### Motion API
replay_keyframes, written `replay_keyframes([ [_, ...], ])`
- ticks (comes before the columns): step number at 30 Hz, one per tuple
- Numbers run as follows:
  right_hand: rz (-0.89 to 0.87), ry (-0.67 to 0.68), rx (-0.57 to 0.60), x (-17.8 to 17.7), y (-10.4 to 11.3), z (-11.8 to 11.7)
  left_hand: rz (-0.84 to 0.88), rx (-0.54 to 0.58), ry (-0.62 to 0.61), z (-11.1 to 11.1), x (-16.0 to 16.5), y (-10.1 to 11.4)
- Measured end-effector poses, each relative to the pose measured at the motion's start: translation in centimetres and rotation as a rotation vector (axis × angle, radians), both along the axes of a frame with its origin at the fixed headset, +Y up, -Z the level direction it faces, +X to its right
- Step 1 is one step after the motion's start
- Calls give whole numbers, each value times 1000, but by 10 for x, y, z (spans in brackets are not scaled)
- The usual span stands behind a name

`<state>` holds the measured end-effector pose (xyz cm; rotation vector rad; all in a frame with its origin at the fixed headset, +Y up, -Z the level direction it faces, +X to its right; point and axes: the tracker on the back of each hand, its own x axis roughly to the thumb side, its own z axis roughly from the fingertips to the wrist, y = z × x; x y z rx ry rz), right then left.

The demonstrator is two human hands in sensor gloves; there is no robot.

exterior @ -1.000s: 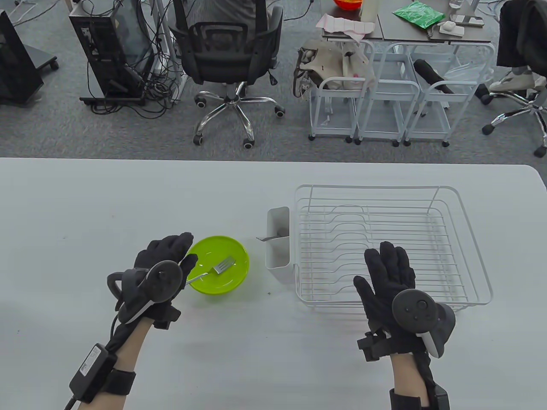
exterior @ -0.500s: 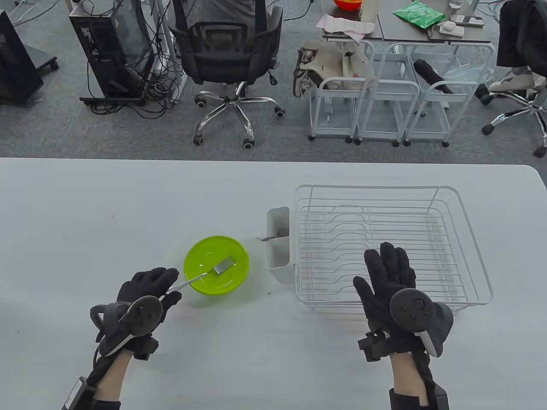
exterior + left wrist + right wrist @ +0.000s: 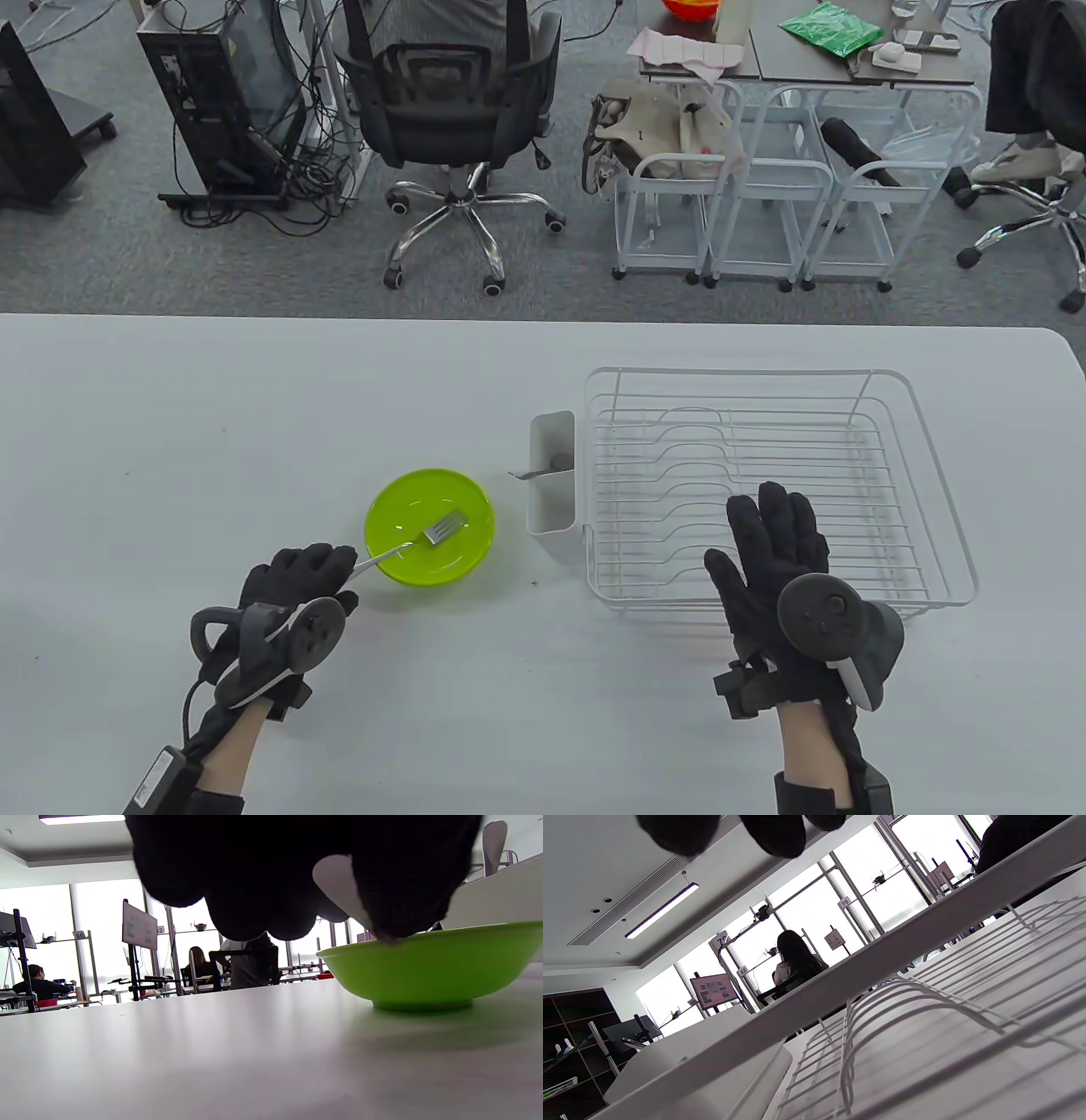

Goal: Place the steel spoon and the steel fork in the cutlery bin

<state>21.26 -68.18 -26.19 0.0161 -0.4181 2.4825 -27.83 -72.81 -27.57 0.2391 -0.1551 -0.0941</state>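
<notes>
The steel fork (image 3: pixel 433 535) lies in a green bowl (image 3: pixel 468 509), tines up right, its handle sticking out over the near-left rim. My left hand (image 3: pixel 344 573) is curled at the handle's end and pinches it. In the left wrist view the pale handle (image 3: pixel 339 887) runs between the fingers (image 3: pixel 254 878) down to the bowl (image 3: pixel 428 967). The steel spoon (image 3: pixel 533 473) rests in the white cutlery bin (image 3: pixel 551 509), its end poking over the left wall. My right hand (image 3: pixel 776 535) lies flat and empty over the rack's front.
A white wire dish rack (image 3: pixel 959 552) stands right of the bin, which hangs on its left side; it fills the right wrist view (image 3: pixel 925 1014), with the bin (image 3: pixel 704 1069) at lower left. Chairs and carts stand beyond the table's far edge (image 3: pixel 543 318).
My left hand drew back from over the bowl toward me and curled onto the fork's handle end. The fork, spoon and right hand have not moved.
</notes>
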Motion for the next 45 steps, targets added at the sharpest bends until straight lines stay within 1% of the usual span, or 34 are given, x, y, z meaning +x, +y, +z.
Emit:
replay_keyframes([
  [6, -6, 11, -21, -1, -3, -2, -17, 35, 8, -1, 2, -2],
  [12, 4, 17, -23, -2, -2, -2, 66, 70, 5, 1, 0, 5],
  [16, 1, 14, -22, -1, -2, -2, 124, 140, 9, 5, -4, 12],
  [20, 1, 15, -15, -1, -1, -1, 247, 133, 30, 8, -10, 18],
  [25, -8, 24, -1, -2, 2, 1, 311, 168, 51, 13, -14, 28],
  [27, -14, 22, 0, 0, 2, 1, 383, 169, 55, 15, -15, 39],
  [29, -22, 21, -2, 1, 1, 0, 470, 202, 49, 19, -14, 55],
  [31, -30, 22, -7, 1, 1, 0, 501, 238, 40, 22, -12, 71],
  [34, -34, 23, -9, 1, 1, 0, 507, 287, 15, 21, -6, 98],
  [37, -37, 25, -8, 1, 1, 0, 491, 317, -35, 15, 6, 130],
  [39, -23, 20, -9, 1, 1, 0, 474, 332, -63, 11, 14, 147],
  [42, -24, 19, -14, 2, 0, 0, 439, 321, -117, 2, 31, 169],
  [45, -30, 18, -14, 3, 1, 0, 401, 284, -160, -12, 49, 181],
])
